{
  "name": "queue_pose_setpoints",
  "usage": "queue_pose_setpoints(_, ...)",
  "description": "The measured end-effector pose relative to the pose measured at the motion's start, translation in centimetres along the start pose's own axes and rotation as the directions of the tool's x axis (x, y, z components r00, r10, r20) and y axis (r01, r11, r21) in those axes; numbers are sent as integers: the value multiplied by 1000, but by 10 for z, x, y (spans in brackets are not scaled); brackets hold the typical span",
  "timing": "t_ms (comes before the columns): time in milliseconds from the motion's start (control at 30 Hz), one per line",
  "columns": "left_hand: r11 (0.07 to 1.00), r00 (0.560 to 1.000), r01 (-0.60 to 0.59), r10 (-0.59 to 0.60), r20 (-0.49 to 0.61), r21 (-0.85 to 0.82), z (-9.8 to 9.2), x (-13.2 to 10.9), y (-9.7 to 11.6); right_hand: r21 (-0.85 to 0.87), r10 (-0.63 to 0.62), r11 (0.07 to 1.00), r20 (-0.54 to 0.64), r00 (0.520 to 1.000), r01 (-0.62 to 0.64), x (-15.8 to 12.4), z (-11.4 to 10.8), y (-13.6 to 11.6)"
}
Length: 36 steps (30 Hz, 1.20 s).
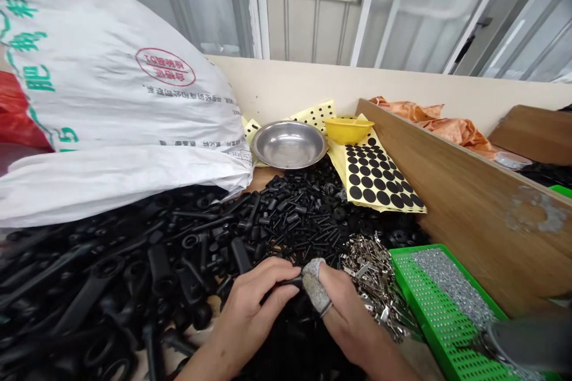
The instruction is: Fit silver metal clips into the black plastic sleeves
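Observation:
Low in the middle of the view, my left hand has its thumb and fingers closed on a small black part. Close against it on the right is my right hand, its fingers curled in, with grey cloth wrapped round a finger. Whether those right fingers grip the same part is hidden. Around both hands lie black plastic pieces, with small black parts heaped beyond them. Small metal pieces are piled just right of my right hand.
A white sack stands at the left. Behind are a metal bowl, a yellow bowl and black-dot sticker sheets. A green tray, a grey tool and a wooden board are at the right.

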<state>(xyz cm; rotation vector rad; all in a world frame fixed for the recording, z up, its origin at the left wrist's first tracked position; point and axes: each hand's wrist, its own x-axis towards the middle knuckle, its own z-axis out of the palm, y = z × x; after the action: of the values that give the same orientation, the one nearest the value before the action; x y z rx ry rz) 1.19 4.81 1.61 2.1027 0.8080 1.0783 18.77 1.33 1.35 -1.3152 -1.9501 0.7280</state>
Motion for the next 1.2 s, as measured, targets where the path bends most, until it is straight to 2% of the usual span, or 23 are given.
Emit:
queue_pose_setpoints(100, 974, 980, -195, 197, -11, 112, -1, -5, 2, 119, 97, 989, -34, 995, -93, -6, 7, 2)
queue_pose_setpoints(167, 968, 975, -218, 220, -8, 124, -1, -7, 3, 119, 106, 988, -41, 993, -101, -10, 11, 4)
queue_pose_setpoints(233, 988, 991, -133, 133, -2, 80, -2, -7, 5, 40, 49, 998, -32, 998, -47, -13, 13, 6)
queue_pose_setpoints(333, 996, 996, 89, -88, 29, -8, -5, -6, 7, -133, -123, 984, -11, 992, 120, -12, 11, 5)
queue_pose_setpoints(467, 944, 943, 324, -317, 103, -67, -7, -3, 12, -326, -331, 893, -10, 944, 310, -7, 7, 2)
queue_pose_setpoints(567, 909, 906, 409, -394, 154, -80, -8, -3, 15, -383, -383, 854, -2, 924, 353, -8, 7, 1)
queue_pose_setpoints(633, 934, 928, 354, -342, 148, -58, -7, -5, 16, -330, -350, 886, -15, 937, 326, -11, 8, 0)
queue_pose_setpoints(733, 988, 982, 151, -148, 121, -19, -4, -11, 16, -165, -149, 975, -12, 989, 145, -18, 8, 1)
queue_pose_setpoints(800, 1000, 993, 27, -27, 114, 3, -1, -16, 15, -91, -27, 995, 35, 999, 30, -22, 8, 3)
queue_pose_setpoints(867, 999, 995, -30, 27, 92, 29, 1, -20, 14, -62, 7, 998, 54, 999, -3, -24, 8, 5)
queue_pose_setpoints(933, 998, 998, -2, -2, 61, 62, 2, -23, 12, -54, -18, 998, 33, 999, 20, -23, 8, 5)
queue_pose_setpoints(1033, 985, 989, 140, -143, 29, 101, -3, -26, 8, -54, -32, 998, 42, 999, 34, -18, 7, 0)
queue_pose_setpoints(1200, 936, 950, 303, -311, 20, 180, -25, -23, -2, -126, 15, 992, 104, 995, -2, -5, 6, -3)
